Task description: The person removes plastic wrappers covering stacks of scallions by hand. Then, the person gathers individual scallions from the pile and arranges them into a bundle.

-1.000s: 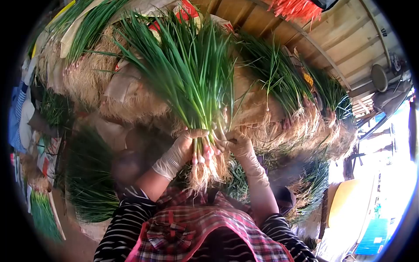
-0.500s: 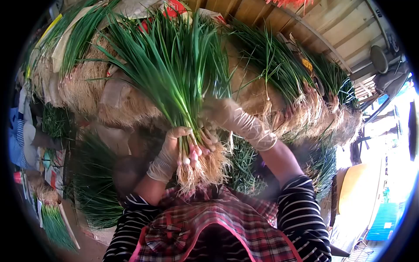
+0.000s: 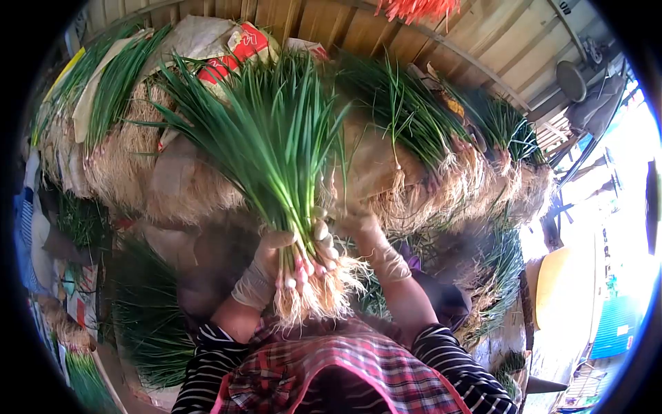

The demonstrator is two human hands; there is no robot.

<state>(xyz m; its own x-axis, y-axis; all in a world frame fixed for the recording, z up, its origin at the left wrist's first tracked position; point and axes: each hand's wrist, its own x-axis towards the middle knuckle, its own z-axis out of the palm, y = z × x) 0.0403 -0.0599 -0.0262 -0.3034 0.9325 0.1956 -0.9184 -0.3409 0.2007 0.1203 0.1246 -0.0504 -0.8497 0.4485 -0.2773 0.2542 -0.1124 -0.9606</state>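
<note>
A thick bunch of spring onions [image 3: 286,165] stands in front of me, green leaves up, with pinkish-white bulbs and stringy pale roots hanging down. My gloved left hand [image 3: 264,265] is wrapped around its lower stems, just above the bulbs. The thumb shows on the near left, and the fingertips come round on the right side of the bunch. Close by on the right is my gloved right hand [image 3: 369,234], apart from the roots. Its fingers are smeared by motion, so whether anything is between them cannot be made out.
More spring onions [image 3: 420,131] lie along a raised ledge at the back right, roots towards me. Another pile [image 3: 124,117] with long roots lies at the back left beside a red-and-white sack [image 3: 238,52]. Loose greens [image 3: 148,310] sit low on the left. A wooden wall [image 3: 331,27] stands behind.
My right hand has moved down and left, beside the lower stems. My left hand still grips the bunch, which sits slightly lower in view. The view has shifted a little.
</note>
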